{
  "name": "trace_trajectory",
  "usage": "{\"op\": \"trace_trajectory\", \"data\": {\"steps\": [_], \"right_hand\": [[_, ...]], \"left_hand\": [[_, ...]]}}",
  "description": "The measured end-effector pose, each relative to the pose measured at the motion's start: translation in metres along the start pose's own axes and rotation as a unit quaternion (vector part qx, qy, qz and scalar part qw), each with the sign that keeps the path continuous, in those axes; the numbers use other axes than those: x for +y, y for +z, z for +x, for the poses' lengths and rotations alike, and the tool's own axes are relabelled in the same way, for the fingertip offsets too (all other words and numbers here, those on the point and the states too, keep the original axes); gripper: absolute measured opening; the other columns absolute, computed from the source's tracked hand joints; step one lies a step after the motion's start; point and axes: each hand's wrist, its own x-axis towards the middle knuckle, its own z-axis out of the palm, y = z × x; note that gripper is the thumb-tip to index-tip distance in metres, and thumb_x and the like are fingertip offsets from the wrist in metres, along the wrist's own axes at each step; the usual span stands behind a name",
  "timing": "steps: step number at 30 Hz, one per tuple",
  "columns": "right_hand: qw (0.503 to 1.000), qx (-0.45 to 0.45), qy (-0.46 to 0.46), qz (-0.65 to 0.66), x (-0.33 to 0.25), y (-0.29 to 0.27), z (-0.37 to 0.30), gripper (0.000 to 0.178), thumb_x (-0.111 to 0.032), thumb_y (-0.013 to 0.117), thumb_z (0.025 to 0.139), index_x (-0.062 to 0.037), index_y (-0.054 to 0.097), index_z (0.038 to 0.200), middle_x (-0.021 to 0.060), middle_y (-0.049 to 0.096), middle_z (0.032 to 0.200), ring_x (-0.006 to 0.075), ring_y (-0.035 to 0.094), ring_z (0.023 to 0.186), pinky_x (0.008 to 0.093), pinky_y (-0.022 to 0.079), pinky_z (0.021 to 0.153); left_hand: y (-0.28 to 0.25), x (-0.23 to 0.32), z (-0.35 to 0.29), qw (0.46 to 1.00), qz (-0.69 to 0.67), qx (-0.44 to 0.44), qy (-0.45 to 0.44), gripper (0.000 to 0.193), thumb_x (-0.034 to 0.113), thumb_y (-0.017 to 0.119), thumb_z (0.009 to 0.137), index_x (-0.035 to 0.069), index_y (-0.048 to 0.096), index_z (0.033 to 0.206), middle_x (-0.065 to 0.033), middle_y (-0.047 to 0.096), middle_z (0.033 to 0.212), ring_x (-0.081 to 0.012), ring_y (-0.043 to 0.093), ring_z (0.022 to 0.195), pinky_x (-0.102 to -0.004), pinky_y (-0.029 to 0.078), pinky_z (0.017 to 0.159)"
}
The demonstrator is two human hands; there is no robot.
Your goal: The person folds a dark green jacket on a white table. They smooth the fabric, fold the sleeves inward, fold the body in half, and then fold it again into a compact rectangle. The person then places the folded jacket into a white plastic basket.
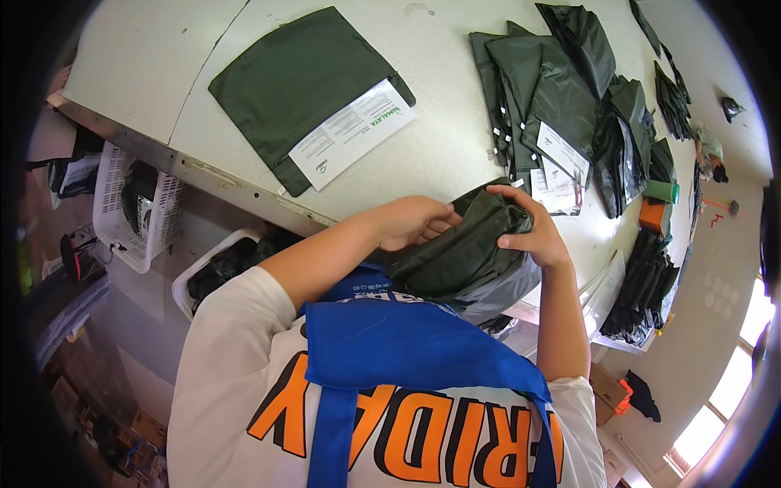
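A folded dark green fabric bundle (460,248) is held against the chest, above the near edge of the white counter (455,146). The left hand (411,221) has its grip closed on the bundle's left end; the right hand (533,232) is clamped over its upper right corner. A blue apron (407,346) lies just below. On the counter, a flat green bag with a white printed sheet (313,93) lies to the left, and a pile of similar green bags (561,106) to the right. White baskets (134,211) stand under the counter.

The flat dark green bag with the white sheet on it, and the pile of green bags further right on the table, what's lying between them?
Nothing: in the head view, bare white table separates the flat bag from the pile of bags.
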Motion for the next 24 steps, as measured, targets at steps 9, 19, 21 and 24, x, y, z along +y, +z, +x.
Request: {"op": "trace_trajectory", "data": {"steps": [9, 19, 21, 24], "right_hand": [[0.998, 0.062, -0.009, -0.028, 0.0, 0.012, -0.003, 0.07, -0.015, 0.082, 0.057, -0.0034, 0.057, 0.121, 0.0045, 0.06, 0.111, 0.0164, 0.054, 0.107, 0.0287, 0.037, 0.099], [0.998, 0.039, -0.043, 0.008, 0.02, -0.003, -0.004, 0.057, -0.031, 0.072, 0.08, -0.0041, 0.055, 0.127, 0.0069, 0.057, 0.124, 0.0195, 0.052, 0.116, 0.0313, 0.035, 0.103], [0.997, 0.066, -0.022, -0.031, 0.021, 0.004, 0.001, 0.045, -0.022, 0.068, 0.085, -0.0049, 0.057, 0.125, 0.0057, 0.059, 0.121, 0.0183, 0.053, 0.113, 0.0304, 0.037, 0.101], [0.969, 0.125, -0.101, -0.189, 0.029, 0.012, 0.006, 0.036, -0.013, 0.069, 0.083, -0.0078, 0.062, 0.118, 0.0096, 0.062, 0.11, 0.0245, 0.056, 0.107, 0.0332, 0.043, 0.095]], "left_hand": [[0.016, 0.023, 0.048, 0.76, 0.635, 0.127, -0.064, 0.032, 0.03, 0.056, 0.086, 0.006, 0.07, 0.102, -0.0185, 0.068, 0.107, -0.0334, 0.066, 0.095, -0.0404, 0.052, 0.081], [-0.009, -0.017, 0.034, 0.875, 0.354, 0.245, 0.223, 0.016, 0.012, 0.068, 0.082, 0.004, 0.061, 0.093, -0.0084, 0.062, 0.072, -0.0166, 0.059, 0.068, -0.0333, 0.046, 0.061], [0.0, -0.011, 0.027, 0.871, 0.335, 0.277, 0.23, 0.016, 0.009, 0.07, 0.08, 0.004, 0.059, 0.091, -0.0078, 0.06, 0.069, -0.0161, 0.057, 0.065, -0.0329, 0.044, 0.059], [0.003, -0.004, 0.023, 0.803, 0.407, 0.332, 0.282, 0.015, 0.007, 0.068, 0.08, 0.004, 0.058, 0.091, -0.0095, 0.059, 0.067, -0.0196, 0.057, 0.061, -0.0334, 0.044, 0.058]]}}
